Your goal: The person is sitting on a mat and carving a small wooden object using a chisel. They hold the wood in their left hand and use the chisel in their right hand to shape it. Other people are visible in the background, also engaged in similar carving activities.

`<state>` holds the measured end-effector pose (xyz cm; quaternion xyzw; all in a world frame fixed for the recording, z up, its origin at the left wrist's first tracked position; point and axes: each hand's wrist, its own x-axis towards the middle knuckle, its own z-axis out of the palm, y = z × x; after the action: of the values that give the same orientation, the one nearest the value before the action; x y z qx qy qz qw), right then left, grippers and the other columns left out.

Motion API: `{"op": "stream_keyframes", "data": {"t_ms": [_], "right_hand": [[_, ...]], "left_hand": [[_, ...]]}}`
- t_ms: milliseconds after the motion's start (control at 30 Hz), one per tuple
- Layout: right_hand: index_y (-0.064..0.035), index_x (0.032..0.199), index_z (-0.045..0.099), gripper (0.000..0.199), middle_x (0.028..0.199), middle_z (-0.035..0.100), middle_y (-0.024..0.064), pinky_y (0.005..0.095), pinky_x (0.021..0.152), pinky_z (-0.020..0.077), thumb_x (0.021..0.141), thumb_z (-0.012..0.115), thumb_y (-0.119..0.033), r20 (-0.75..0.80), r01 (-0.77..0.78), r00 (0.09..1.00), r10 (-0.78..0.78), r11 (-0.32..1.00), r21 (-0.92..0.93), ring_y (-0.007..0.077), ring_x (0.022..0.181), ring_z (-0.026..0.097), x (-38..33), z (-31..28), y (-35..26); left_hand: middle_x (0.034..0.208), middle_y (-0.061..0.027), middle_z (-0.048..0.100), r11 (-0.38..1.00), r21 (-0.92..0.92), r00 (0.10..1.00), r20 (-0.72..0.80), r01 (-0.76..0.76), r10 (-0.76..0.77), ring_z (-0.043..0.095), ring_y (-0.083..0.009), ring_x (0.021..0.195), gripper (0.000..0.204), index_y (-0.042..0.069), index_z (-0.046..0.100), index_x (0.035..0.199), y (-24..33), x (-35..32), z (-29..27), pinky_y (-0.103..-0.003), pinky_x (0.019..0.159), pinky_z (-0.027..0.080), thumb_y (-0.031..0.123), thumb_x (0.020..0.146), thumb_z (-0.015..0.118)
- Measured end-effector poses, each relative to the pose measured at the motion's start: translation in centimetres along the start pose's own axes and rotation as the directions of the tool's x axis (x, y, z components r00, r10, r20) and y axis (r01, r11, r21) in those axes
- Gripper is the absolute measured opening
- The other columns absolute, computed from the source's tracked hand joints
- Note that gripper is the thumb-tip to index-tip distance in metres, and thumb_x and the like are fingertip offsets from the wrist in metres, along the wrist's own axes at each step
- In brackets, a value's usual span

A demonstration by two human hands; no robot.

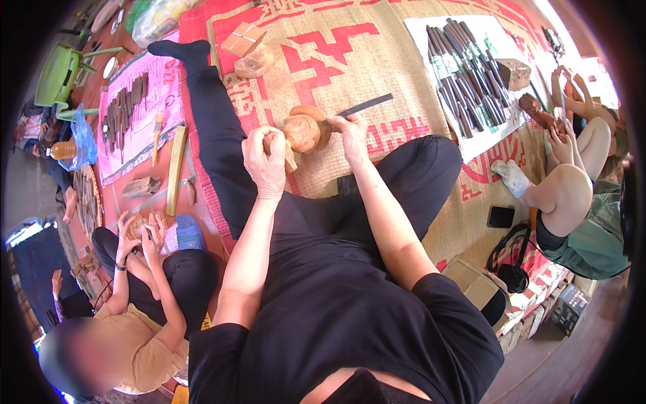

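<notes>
Between my hands is a light-brown carved wooden piece [301, 133], with a rounded body and a wider disc-like part behind it. My left hand [264, 158] is closed on its left side, fingers curled and thumb pressed in. My right hand [351, 140] pinches a long, flat, dark bar-shaped tool [367, 104], which sticks out to the upper right. The tool's other end is hidden by the fingers and the wood, so its exact kind does not show. The piece is held up over the patterned mat [383, 60], between my legs.
Dark carving tools [468, 77] lie in rows on a white sheet at the far right; more tools [124, 111] lie on a pink cloth at the left. Wooden blocks [245, 39] sit on the mat ahead. Co-workers sit left [145, 323] and right [568, 182], handling wood.
</notes>
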<state>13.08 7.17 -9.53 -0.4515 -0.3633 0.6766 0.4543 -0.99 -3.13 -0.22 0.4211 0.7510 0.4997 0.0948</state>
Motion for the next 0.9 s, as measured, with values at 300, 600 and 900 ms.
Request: {"op": "stream_keyframes", "data": {"t_ms": [300,600,900], "right_hand": [[-0.0021,0.088,0.068,0.010,0.083,0.070,0.0075,0.0272,0.072,0.0522,0.080,0.071,-0.006,0.028,-0.015,1.000,0.015,1.000,0.019,0.0129,0.076,0.066,0.8,-0.8,0.3],[0.0013,0.083,0.064,0.008,0.081,0.069,0.0115,0.0271,0.064,0.0544,0.081,0.068,-0.006,-0.191,-0.087,0.974,0.120,0.981,0.171,0.0179,0.069,0.069,1.9,-3.1,-0.2],[-0.0022,0.087,0.066,0.009,0.082,0.069,0.0070,0.0273,0.067,0.0515,0.079,0.069,-0.004,0.006,-0.034,0.999,0.034,0.998,0.047,0.0142,0.074,0.065,0.2,-0.9,0.0]], "left_hand": [[0.083,-0.0061,0.061,0.996,0.018,0.996,0.016,-0.090,0.090,0.054,-0.0265,0.081,0.010,0.007,0.060,0.086,0.3,-0.4,0.3,-0.036,0.075,0.044,0.011,0.077,0.066],[0.084,-0.0073,0.061,0.988,0.044,0.988,0.045,-0.148,0.146,0.055,-0.0282,0.081,0.013,0.007,0.061,0.086,0.7,-0.6,0.2,-0.038,0.076,0.044,0.011,0.075,0.067],[0.086,-0.0078,0.061,0.982,0.066,0.982,0.082,-0.176,0.170,0.055,-0.0286,0.083,0.014,0.007,0.061,0.086,1.0,-0.8,0.4,-0.038,0.077,0.044,0.013,0.074,0.067]]}}
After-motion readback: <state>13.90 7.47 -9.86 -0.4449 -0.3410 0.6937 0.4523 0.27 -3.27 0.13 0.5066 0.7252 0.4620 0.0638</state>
